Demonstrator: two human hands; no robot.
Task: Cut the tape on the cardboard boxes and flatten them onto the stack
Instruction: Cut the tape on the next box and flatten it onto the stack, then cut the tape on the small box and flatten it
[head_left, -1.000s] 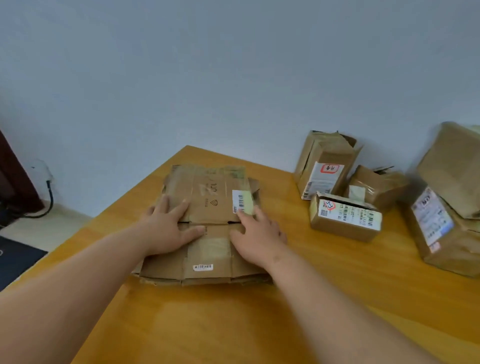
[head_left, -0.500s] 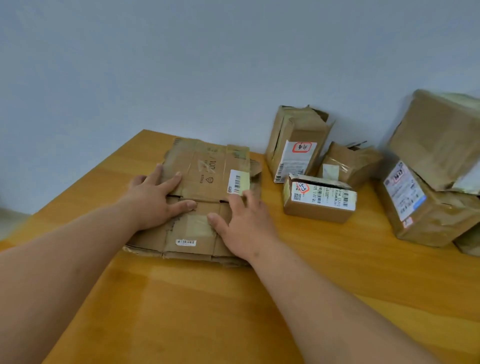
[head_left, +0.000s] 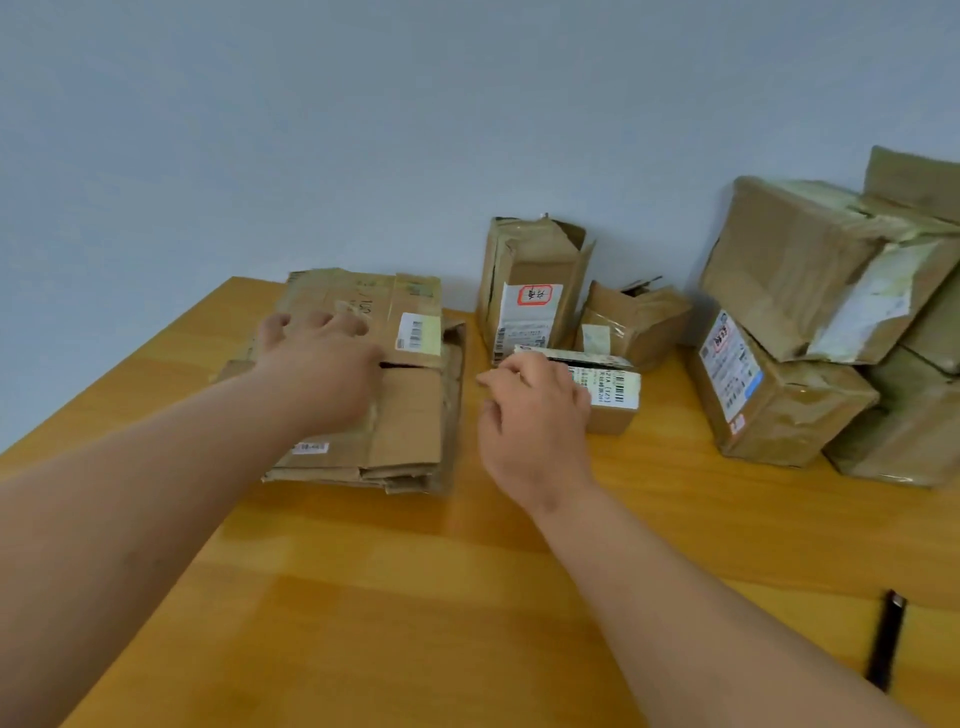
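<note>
My left hand (head_left: 322, 371) lies spread and flat on the stack (head_left: 410, 415) of flattened, creased brown cardboard at the table's (head_left: 415, 597) far left, holding nothing. My right hand (head_left: 535, 410), fingers loosely curled, reaches the small taped box (head_left: 608, 395) beside it; I cannot tell whether it grips. White barcode labels mark both. A black cutter (head_left: 885, 642) lies near right.

I have just one camera, worn on the person's head. It looks forward and down at the tabletop (head_left: 415, 597) from close up, toward the blue wall (head_left: 363, 130) behind it.
</note>
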